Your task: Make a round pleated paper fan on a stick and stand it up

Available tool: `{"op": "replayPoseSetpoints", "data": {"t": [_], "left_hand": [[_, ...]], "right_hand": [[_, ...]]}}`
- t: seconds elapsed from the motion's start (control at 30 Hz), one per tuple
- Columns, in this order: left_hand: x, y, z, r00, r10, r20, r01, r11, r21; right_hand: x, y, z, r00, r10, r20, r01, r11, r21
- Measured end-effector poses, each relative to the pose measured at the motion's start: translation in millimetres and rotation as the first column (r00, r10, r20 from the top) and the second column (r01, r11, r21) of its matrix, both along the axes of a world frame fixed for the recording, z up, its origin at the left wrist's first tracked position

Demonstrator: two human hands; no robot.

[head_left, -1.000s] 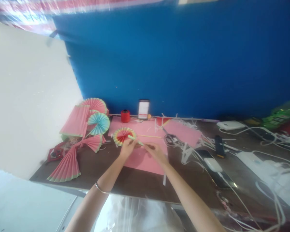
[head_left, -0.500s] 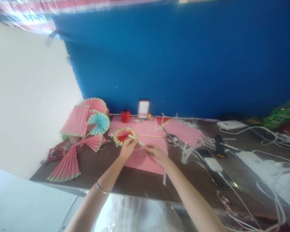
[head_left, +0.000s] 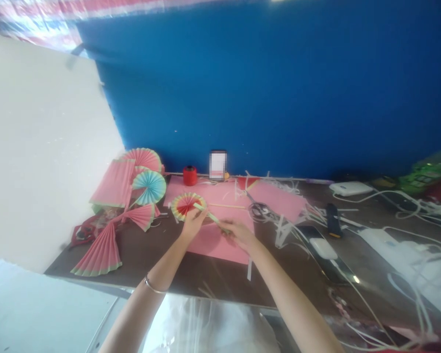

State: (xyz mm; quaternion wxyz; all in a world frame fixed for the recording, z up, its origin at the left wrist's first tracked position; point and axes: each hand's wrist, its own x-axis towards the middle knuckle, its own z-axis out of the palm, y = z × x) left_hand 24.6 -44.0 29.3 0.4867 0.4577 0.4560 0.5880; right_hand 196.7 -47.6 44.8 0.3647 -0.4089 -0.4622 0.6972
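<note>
A narrow pale green paper strip [head_left: 212, 216] runs slantwise between my two hands, above a sheet of pink paper [head_left: 220, 249]. My left hand [head_left: 195, 220] pinches it near its upper left end. Lower down, the fingers of my right hand [head_left: 238, 233] are closed on the strip's other end, partly covering it. Just beyond my left hand lies a round pleated paper fan [head_left: 186, 204], red in the middle with a pale yellow edge. A thin yellowish stick [head_left: 228, 206] lies on the pink paper behind the hands.
Pink pleated fans [head_left: 99, 250] and a blue one [head_left: 150, 187] lie at the left. A red thread spool [head_left: 190, 176] stands by the blue wall. Scissors [head_left: 260, 212] and paper scraps lie right of centre. Further right are a phone [head_left: 330, 264], white cables and a power strip [head_left: 400, 264].
Both hands keep hold of the strip in nearly the same place. My right fingers have shifted slightly along it. The whole view has moved a little.
</note>
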Motion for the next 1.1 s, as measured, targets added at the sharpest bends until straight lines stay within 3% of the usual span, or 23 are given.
{"op": "replayPoseSetpoints", "data": {"t": [0.1,0.3,0.4,0.57,0.67,0.77,1.0,1.1], "left_hand": [[-1,-1,4.5,0.999,-0.016,-0.037,0.017,1.000,0.016],[9,-4,1.4,0.999,-0.031,0.041,0.033,0.998,-0.053],[13,-9,3.6,0.998,-0.055,-0.010,0.055,0.997,-0.057],[10,-12,11.7,0.996,-0.048,-0.078,0.045,0.998,-0.046],[8,-10,11.9,0.999,-0.040,-0.003,0.040,0.997,-0.061],[7,-8,10.5,0.996,-0.041,0.081,0.048,0.995,-0.088],[7,-6,7.6,0.995,-0.015,0.099,0.024,0.996,-0.092],[9,-5,3.8,0.993,-0.034,0.114,0.044,0.995,-0.087]], "right_hand": [[1,1,-2.9,0.999,0.024,0.033,-0.024,1.000,0.007],[2,4,-11.1,0.999,0.026,0.036,-0.026,1.000,-0.005],[2,5,-13.6,1.000,0.007,0.024,-0.007,1.000,-0.004],[5,3,-7.2,0.998,0.068,-0.017,-0.068,0.998,-0.014],[9,2,-2.1,0.993,0.099,0.068,-0.099,0.995,-0.014],[10,2,-1.1,0.984,0.085,0.158,-0.091,0.996,0.027],[6,5,-7.7,0.967,0.006,0.254,-0.065,0.973,0.222],[5,4,-6.3,0.952,-0.021,0.305,-0.058,0.967,0.249]]}}
